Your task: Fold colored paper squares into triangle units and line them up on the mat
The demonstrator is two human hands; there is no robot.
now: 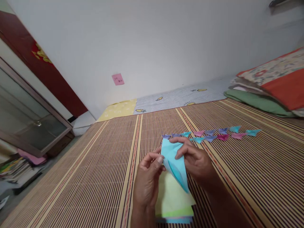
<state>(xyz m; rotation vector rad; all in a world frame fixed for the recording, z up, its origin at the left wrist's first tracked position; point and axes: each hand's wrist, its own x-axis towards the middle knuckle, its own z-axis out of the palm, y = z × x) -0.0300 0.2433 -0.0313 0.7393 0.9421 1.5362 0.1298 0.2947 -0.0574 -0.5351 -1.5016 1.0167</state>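
Observation:
A light blue sheet of paper (175,161), partly folded, is held up between both hands at the lower middle. My left hand (148,177) pinches its left edge between thumb and fingers. On the other side, my right hand (196,156) grips the upper right part, fingers bent over it. Below the sheet lies a stack of coloured paper (174,193), pale yellow on top, with green and blue edges showing. Beyond my hands, several small folded paper pieces (222,137) in blue, purple and pink lie in two rows on the striped mat (114,152).
Folded bedding (275,82) is piled at the right by the wall. A patterned cloth (166,99) runs along the mat's far edge. At the left stand a glass-fronted cabinet (28,110) and a pile of books (14,169). A pink note (118,79) is on the wall.

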